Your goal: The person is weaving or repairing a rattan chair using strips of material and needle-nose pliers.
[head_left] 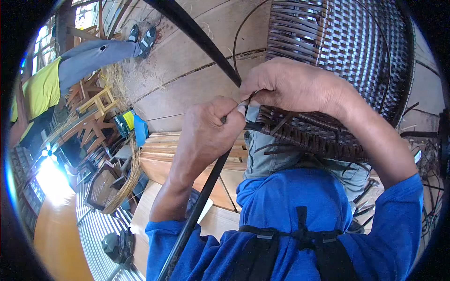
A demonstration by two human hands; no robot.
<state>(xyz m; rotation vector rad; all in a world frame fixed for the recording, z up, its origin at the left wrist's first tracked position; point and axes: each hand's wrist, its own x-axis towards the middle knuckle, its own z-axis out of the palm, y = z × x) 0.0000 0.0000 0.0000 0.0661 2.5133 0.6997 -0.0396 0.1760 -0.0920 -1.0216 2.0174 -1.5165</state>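
Dark brown woven wicker forms a chair shell (337,47), its open side seemingly facing the person's lap. Left hand (211,129) and right hand (290,86) pinch one thin strand (245,104) at its rim; a black rod (206,42) runs diagonally.

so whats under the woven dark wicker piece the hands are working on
Under the woven wicker piece lie wooden floor planks, and grey trousers show below its near edge. The floor straight beneath the weave is covered.
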